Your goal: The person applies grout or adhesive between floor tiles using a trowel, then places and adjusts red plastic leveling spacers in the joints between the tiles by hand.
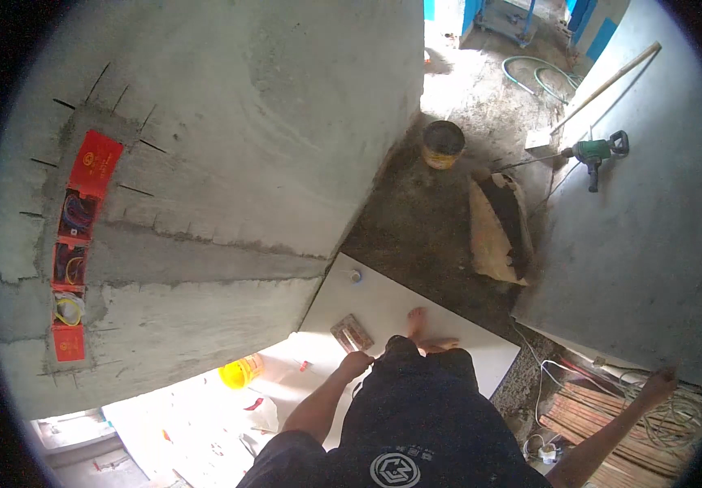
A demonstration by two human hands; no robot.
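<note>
My left hand (pixel 357 363) is beside my dark shorts, its fingers too small and blurred to make out. Close to it, a dirty plastering float (pixel 352 333) with a handle rests on a white board (pixel 465 335), on which my bare feet stand. Far out to the right, my right arm reaches to the end edge of a grey wall (pixel 636 285). There my right hand (pixel 658 385) is at the edge, just above coiled cables (pixel 670 419); its fingers are not distinct.
The plastered wall (pixel 229 163) at left carries red electrical boxes (pixel 85 163) with wires. A yellow bucket (pixel 240 372) stands near my left arm. Farther off are a dark bucket (pixel 443 145), a torn sack (pixel 493 232), a green power drill (pixel 595 151) and a hose (pixel 522 75). Stacked reddish boards (pixel 583 419) lie lower right.
</note>
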